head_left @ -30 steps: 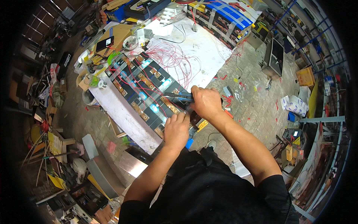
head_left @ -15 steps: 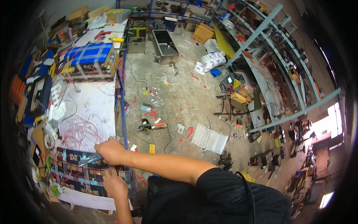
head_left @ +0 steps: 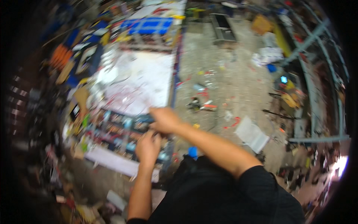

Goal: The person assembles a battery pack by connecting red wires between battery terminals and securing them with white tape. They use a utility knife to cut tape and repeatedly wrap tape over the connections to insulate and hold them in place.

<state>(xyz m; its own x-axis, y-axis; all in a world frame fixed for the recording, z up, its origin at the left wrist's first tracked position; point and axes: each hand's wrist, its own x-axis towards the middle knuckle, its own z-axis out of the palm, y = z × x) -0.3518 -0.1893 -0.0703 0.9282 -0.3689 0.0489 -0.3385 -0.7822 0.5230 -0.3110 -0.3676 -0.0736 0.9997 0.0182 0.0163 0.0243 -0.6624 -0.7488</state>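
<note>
Motion smears the picture. My right hand (head_left: 164, 120) is closed at the right end of a battery pack (head_left: 118, 139), a dark block with metal tabs, tape strips and red wires on the table. A slim blue-grey tool (head_left: 144, 120) reaches left from its fingers over the pack; its exact kind is too blurred to tell. Just below, my left hand (head_left: 148, 146) has its fingers bent together at the pack's right part, close to the right hand. What they pinch, if anything, is hidden.
Behind the pack, thin red wires (head_left: 128, 98) lie tangled on the white tabletop (head_left: 154, 74). A blue-topped taped block (head_left: 149, 26) stands farther back. Right of the table, the floor (head_left: 209, 149) carries scraps and an orange-handled tool (head_left: 209, 107). Metal shelving (head_left: 313, 86) lines the right side.
The view has swung, so the table, pack and both hands appear farther right and higher. My hands stay close together at the pack; the right hand keeps the blue-grey tool.
</note>
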